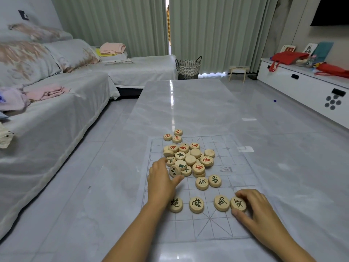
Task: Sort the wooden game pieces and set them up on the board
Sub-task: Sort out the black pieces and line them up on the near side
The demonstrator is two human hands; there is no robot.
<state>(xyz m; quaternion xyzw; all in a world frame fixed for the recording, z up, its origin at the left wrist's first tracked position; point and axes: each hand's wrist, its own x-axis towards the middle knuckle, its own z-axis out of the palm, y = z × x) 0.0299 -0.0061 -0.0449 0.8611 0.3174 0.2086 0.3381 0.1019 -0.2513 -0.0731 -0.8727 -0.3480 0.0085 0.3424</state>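
Pieces — four in row, right hand pinching end piece, left hand relaxed, heap perhaps twenty.

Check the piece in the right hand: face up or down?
Face up: the wooden piece gripped by the right hand shows its dark character on top.

Pale matt wooden game pieces on a thin translucent board sheet, probably plastic film, over a smooth glossy marble-look tabletop; woven basket, soft cloth sofa cover.
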